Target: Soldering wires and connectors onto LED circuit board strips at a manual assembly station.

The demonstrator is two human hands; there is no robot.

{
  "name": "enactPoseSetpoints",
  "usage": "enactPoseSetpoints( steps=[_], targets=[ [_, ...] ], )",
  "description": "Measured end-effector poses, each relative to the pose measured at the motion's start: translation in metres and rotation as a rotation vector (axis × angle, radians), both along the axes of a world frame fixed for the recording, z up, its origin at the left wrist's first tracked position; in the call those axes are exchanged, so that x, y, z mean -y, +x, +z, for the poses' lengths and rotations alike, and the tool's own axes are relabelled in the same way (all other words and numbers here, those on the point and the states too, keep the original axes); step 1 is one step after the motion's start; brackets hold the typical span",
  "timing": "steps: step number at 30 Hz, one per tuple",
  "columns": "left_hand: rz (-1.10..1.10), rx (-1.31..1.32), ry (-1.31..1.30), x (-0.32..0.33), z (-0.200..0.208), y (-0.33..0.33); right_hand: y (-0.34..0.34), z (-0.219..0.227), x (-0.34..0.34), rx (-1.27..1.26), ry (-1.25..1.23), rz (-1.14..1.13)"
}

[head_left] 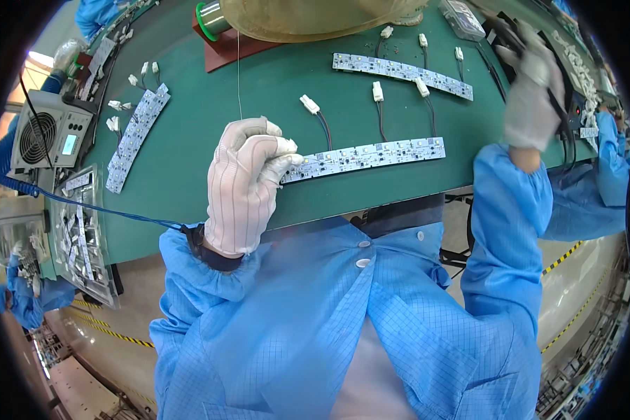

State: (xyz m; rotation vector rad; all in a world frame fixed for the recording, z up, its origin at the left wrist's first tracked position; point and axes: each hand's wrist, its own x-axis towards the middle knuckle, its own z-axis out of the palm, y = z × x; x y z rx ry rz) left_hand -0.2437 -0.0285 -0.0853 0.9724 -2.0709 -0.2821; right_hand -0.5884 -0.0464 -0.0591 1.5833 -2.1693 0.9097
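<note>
My left hand (243, 183), in a white striped glove, is closed in a pinch by the left end of a white LED circuit board (374, 155). A thin solder wire (239, 77) runs taut from its spool (214, 19) into this hand; the fingers hide where it ends. The board lies flat, with three short leads and white plugs (378, 92) pointing away from me. At the far right my gloved right hand (535, 98) is raised and smeared by motion. Its fingers appear wrapped round a dark soldering iron (514, 38), whose black cable hangs beside the wrist.
A second LED board (402, 75) lies behind; others (138, 138) rest at left. A tray of boards (82, 238) and a grey box with a fan (47, 131) stand along the left edge. A yellowish round cover (322, 19) overhangs the green mat (189, 164). Other people work at both sides.
</note>
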Motion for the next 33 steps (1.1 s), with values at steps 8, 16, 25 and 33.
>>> enactPoseSetpoints(
  steps=[8, 16, 25, 33],
  targets=[
    [0.049, 0.013, -0.037, 0.001, 0.001, 0.0, -0.032, -0.045, -0.037, -0.148, -0.112, 0.235],
    [0.051, 0.042, -0.064, 0.0, -0.005, 0.007, 0.086, -0.027, -0.091, 0.588, -0.324, 1.105],
    [0.0, 0.039, -0.087, 0.003, -0.008, 0.006, 0.1, -0.035, -0.103, 0.912, -0.136, 0.897],
    [0.018, 0.05, -0.088, 0.002, -0.008, 0.008, 0.1, -0.038, -0.101, 0.875, -0.111, 0.898]
  ],
)
